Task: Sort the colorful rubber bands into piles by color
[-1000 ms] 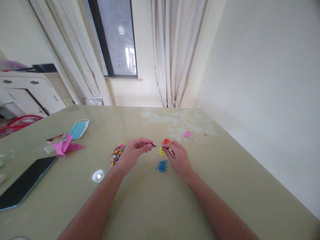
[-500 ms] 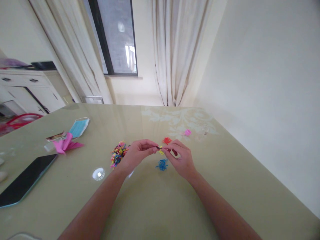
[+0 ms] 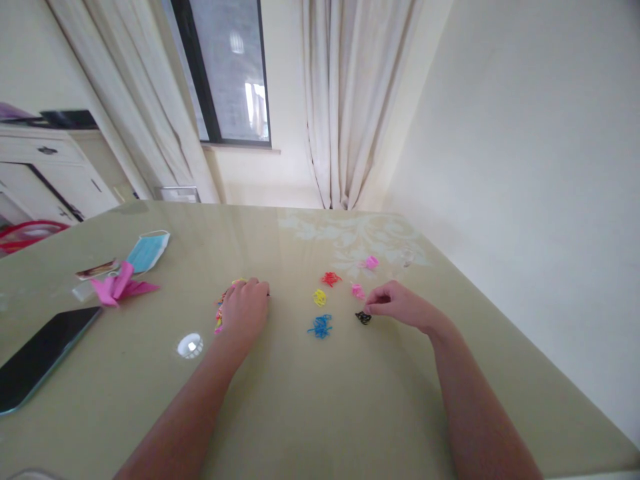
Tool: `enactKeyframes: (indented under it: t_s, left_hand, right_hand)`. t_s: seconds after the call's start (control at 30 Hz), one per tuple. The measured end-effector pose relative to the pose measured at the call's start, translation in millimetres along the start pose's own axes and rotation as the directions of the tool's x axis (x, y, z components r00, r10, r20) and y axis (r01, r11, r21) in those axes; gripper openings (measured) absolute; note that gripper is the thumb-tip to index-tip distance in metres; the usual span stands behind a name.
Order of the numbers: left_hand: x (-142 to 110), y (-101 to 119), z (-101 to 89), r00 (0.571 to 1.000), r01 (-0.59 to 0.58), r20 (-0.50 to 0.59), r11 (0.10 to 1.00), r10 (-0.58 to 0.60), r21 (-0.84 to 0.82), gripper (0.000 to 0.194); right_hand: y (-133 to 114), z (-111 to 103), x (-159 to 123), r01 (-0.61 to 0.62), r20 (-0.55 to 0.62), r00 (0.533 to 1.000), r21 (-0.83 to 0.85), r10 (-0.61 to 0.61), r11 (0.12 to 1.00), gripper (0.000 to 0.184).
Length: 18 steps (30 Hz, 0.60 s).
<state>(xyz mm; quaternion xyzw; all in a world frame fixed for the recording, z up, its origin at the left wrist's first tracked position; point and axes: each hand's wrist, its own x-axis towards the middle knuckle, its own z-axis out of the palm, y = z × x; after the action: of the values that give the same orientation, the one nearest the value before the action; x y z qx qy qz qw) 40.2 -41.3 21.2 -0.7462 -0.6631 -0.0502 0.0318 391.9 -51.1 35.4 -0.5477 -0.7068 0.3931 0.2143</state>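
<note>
My left hand [image 3: 245, 310] rests on a heap of mixed-colour rubber bands [image 3: 221, 311] and hides most of it; its fingers are curled down into the heap. My right hand [image 3: 400, 306] lies to the right, fingertips pinched together just above a small black pile of bands [image 3: 363, 317]. Between the hands lie sorted little piles: blue [image 3: 320, 326], yellow [image 3: 319, 297], red [image 3: 331, 278] and pink [image 3: 358, 291]. Another pink pile [image 3: 371, 263] sits farther back. All lie on a glossy olive table [image 3: 310, 400].
At the left lie a dark phone or tablet [image 3: 40, 357], a pink folded paper [image 3: 120, 285], a blue face mask [image 3: 146, 251] and a small card [image 3: 96, 270]. A light reflection [image 3: 190, 346] shows near my left wrist. The wall runs close along the table's right edge.
My hands were together holding a black band. They have parted: the left went back to the mixed heap, the right moved right to the black pile. The camera tilted slightly.
</note>
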Motion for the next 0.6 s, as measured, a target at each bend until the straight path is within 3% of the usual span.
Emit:
enactKeyframes:
  t_s: [0.1,0.2,0.33,0.47,0.6]
  left_hand:
    - [5,-1,-2.3,0.999,0.006,-0.046,0.993,-0.012,-0.116,0.031]
    - [10,-1,-5.4,0.996,0.006,-0.087,0.937,-0.038,-0.348,0.032]
    - [15,-3,-6.2,0.994,0.023,-0.065,0.767,-0.084,-0.642,0.035]
    - [16,-4,-5.0,0.99,0.044,-0.058,0.662,-0.131,-0.748,0.033]
    - [15,-3,-8.3,0.991,0.086,0.025,0.48,-0.132,-0.873,0.039]
  right_hand:
    - [3,0,1,-0.059,0.002,0.998,-0.043,0.059,0.997,0.02]
    - [3,0,1,-0.075,-0.012,0.997,-0.073,0.075,0.994,0.019]
    - [-4,5,3,0.011,-0.079,0.997,-0.089,-0.019,0.996,0.031]
    - [-13,16,9,0.107,-0.127,0.984,-0.122,-0.122,0.987,0.039]
    - [-21,27,11,0.165,-0.194,0.964,-0.105,-0.183,0.981,0.036]
